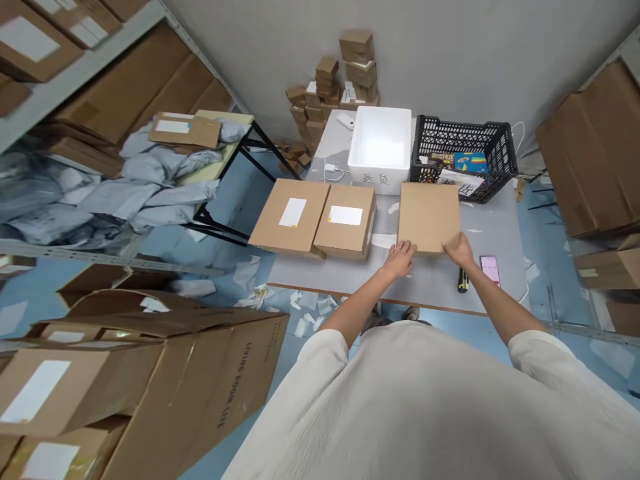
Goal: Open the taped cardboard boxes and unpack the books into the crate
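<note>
A plain, flat cardboard box (429,217) lies on the grey table in front of me, its top closed and without a label. My left hand (401,259) rests at its near left corner, fingers apart and touching the edge. At the near right corner, my right hand (459,251) grips the box, with the thumb at the front. Its other fingers are partly hidden. Just below that hand lies a yellow-and-black utility knife (463,280). A phone (491,270) with a lit pink screen is to the right of my right wrist.
Two labelled cartons, a wide one (287,217) and a narrower one (346,220), stand left on the table (385,283). Behind are a white bin (380,175) and a black crate (505,157). Left are grey mailers (120,197) and a large carton (215,393). Paper scraps (310,310) litter the floor.
</note>
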A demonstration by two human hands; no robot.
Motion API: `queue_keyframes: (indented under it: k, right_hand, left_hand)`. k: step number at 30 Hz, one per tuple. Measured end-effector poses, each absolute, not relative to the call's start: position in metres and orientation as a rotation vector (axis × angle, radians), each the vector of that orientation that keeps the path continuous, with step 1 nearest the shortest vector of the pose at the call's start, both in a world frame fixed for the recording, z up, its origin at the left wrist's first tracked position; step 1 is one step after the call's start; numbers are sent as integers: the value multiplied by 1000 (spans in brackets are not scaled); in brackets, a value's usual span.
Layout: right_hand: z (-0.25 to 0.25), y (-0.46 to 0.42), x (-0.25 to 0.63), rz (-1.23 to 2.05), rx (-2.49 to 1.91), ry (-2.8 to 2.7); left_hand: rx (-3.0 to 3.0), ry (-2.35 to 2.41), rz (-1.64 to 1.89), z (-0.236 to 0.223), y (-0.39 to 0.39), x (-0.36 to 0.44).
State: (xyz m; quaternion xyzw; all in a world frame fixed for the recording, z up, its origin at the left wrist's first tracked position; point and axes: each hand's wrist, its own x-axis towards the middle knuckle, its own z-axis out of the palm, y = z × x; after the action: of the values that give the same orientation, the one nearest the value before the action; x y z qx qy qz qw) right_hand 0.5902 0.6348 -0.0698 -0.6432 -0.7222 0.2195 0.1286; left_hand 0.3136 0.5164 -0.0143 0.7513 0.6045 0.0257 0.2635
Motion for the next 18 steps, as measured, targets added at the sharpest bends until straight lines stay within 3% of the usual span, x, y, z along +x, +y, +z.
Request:
queue_keyframes:
  k: [8, 18]
  right_hand:
    - [-73, 604, 533, 852, -1762, -1990]
    - [-60, 583, 524, 1038, -1769, -1965]
  left_hand:
    - [2044, 1808, -2, -8, 478, 271]
    - [1969, 1905, 97, -15, 470, 245]
